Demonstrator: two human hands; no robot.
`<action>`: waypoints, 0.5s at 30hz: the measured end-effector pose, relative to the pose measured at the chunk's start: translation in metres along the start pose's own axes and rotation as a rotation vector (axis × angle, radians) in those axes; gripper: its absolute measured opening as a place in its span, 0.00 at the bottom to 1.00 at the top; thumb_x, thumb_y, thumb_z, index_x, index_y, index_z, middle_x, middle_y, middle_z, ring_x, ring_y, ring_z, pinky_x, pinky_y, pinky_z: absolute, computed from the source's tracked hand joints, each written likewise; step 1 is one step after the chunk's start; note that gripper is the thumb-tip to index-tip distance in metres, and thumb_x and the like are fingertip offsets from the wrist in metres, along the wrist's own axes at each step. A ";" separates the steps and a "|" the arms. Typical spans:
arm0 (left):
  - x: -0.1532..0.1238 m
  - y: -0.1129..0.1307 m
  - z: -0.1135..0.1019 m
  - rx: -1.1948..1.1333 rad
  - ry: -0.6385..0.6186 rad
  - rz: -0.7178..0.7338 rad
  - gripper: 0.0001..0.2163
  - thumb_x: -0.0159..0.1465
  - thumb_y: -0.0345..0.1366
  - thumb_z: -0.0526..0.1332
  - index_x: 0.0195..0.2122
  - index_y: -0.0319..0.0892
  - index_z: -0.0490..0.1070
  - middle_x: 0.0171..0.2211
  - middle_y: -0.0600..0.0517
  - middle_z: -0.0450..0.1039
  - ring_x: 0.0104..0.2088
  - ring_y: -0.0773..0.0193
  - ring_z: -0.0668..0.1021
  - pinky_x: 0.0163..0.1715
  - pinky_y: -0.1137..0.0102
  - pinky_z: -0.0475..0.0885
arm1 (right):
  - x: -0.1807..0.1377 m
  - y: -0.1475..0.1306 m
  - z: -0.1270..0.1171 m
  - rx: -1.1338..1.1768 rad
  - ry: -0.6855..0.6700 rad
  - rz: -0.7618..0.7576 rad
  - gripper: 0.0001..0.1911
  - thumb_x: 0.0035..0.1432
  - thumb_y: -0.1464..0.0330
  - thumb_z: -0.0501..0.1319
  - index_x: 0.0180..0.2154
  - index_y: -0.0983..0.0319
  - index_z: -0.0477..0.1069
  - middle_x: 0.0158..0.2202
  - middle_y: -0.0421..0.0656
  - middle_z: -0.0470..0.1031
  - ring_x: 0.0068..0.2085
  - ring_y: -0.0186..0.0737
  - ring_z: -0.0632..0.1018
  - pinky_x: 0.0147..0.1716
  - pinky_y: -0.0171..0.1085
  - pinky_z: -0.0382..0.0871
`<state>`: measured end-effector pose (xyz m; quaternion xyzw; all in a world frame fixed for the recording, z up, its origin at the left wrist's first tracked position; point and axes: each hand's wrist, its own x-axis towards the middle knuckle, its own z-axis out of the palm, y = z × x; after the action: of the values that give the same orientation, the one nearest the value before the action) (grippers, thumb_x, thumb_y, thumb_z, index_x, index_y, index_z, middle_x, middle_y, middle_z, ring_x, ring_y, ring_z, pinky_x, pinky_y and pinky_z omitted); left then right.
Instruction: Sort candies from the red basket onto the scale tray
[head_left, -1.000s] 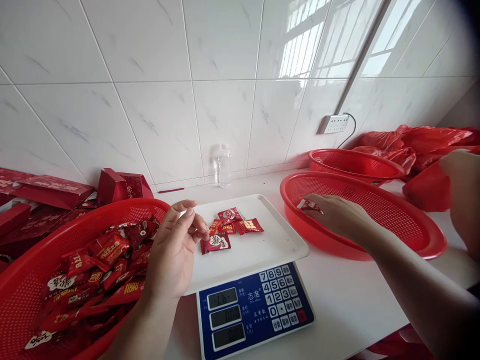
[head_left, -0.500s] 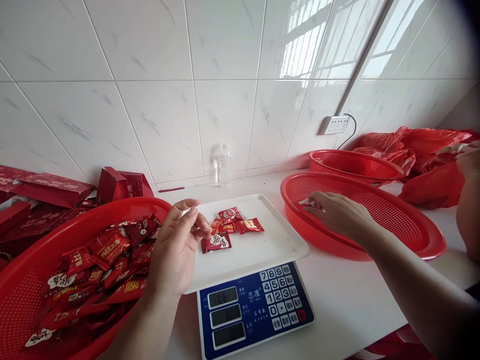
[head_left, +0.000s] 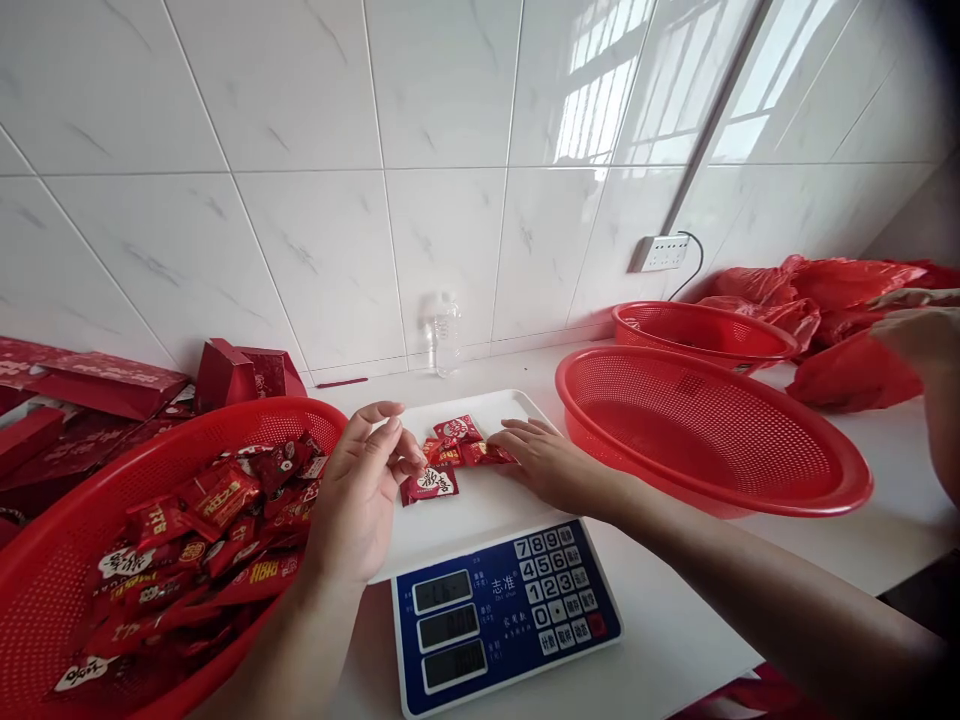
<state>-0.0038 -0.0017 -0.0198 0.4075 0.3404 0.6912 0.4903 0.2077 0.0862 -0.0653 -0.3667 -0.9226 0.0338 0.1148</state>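
My left hand (head_left: 373,480) hovers at the left edge of the white scale tray (head_left: 457,535), fingers loosely bent and apart, with nothing visible in them. My right hand (head_left: 559,462) reaches over the tray's right side, palm down with fingers stretched out. Its fingertips are at the small red packets, partly covering the rightmost one. A dark red packet with white lettering (head_left: 430,484) lies nearest my left hand, and a red and white packet (head_left: 457,430) lies behind it. Beneath the tray is the scale's blue keypad panel (head_left: 510,610).
A red basket (head_left: 319,408) full of red packets stands at left, with red boxes (head_left: 225,375) behind. To the right are a large red basket (head_left: 847,490) and a smaller one (head_left: 780,345). A clear bottle (head_left: 448,335) stands by the wall. Another person's hand (head_left: 911,335) is by red plastic bags (head_left: 847,380).
My right hand has moved left from the large right basket to the tray. The packet it held over that basket is out of sight. My left hand stays almost where it was.
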 end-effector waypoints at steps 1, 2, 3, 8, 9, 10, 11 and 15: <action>0.000 0.000 0.000 -0.001 -0.001 0.000 0.07 0.60 0.38 0.63 0.38 0.43 0.69 0.22 0.56 0.68 0.27 0.71 0.70 0.28 0.77 0.68 | 0.001 -0.002 -0.001 0.005 0.000 0.006 0.15 0.64 0.66 0.54 0.49 0.62 0.69 0.47 0.51 0.75 0.53 0.51 0.71 0.53 0.51 0.63; 0.000 0.000 0.000 -0.001 -0.002 -0.001 0.07 0.60 0.38 0.63 0.38 0.43 0.69 0.22 0.56 0.68 0.27 0.71 0.70 0.28 0.77 0.68 | 0.000 -0.003 -0.004 0.006 -0.001 0.014 0.14 0.63 0.66 0.54 0.49 0.62 0.69 0.45 0.51 0.76 0.51 0.51 0.73 0.51 0.50 0.65; 0.000 -0.001 -0.001 -0.002 -0.002 -0.001 0.07 0.60 0.38 0.63 0.38 0.43 0.69 0.22 0.56 0.68 0.26 0.71 0.70 0.28 0.77 0.68 | -0.001 -0.003 -0.006 0.010 -0.003 0.023 0.15 0.62 0.65 0.55 0.49 0.61 0.69 0.44 0.50 0.76 0.49 0.50 0.74 0.49 0.50 0.67; 0.001 -0.001 -0.001 0.000 -0.006 -0.006 0.08 0.60 0.39 0.63 0.39 0.43 0.69 0.22 0.57 0.67 0.26 0.71 0.69 0.28 0.77 0.68 | -0.017 0.007 -0.021 0.045 0.012 0.096 0.20 0.57 0.62 0.59 0.51 0.61 0.67 0.47 0.51 0.74 0.48 0.51 0.74 0.46 0.48 0.69; 0.001 -0.002 -0.001 0.000 -0.007 -0.008 0.08 0.60 0.39 0.63 0.39 0.43 0.69 0.22 0.57 0.67 0.26 0.71 0.70 0.28 0.77 0.68 | -0.021 0.012 -0.024 0.034 0.036 0.115 0.20 0.57 0.62 0.58 0.50 0.61 0.67 0.47 0.51 0.74 0.48 0.52 0.74 0.46 0.49 0.69; 0.001 -0.002 -0.001 0.001 -0.007 -0.011 0.08 0.60 0.39 0.63 0.39 0.43 0.69 0.22 0.57 0.68 0.26 0.71 0.70 0.28 0.77 0.68 | -0.025 0.017 -0.028 0.017 0.068 0.138 0.20 0.57 0.61 0.58 0.50 0.61 0.67 0.47 0.51 0.74 0.48 0.52 0.74 0.46 0.50 0.68; 0.001 -0.003 -0.001 0.001 -0.006 -0.015 0.09 0.60 0.39 0.63 0.39 0.43 0.69 0.22 0.57 0.68 0.27 0.71 0.70 0.28 0.77 0.68 | -0.029 0.024 -0.032 -0.002 0.102 0.168 0.20 0.57 0.60 0.57 0.49 0.61 0.67 0.47 0.51 0.74 0.48 0.52 0.74 0.46 0.51 0.68; 0.001 -0.004 -0.001 -0.002 -0.005 -0.024 0.09 0.60 0.39 0.64 0.39 0.43 0.69 0.23 0.56 0.68 0.27 0.71 0.70 0.28 0.76 0.68 | -0.046 0.054 -0.049 -0.091 0.207 0.357 0.19 0.57 0.56 0.55 0.46 0.60 0.67 0.45 0.50 0.75 0.46 0.55 0.74 0.42 0.52 0.69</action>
<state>-0.0035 0.0007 -0.0237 0.4045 0.3433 0.6846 0.4999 0.2876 0.0926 -0.0343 -0.5305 -0.8270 -0.0259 0.1846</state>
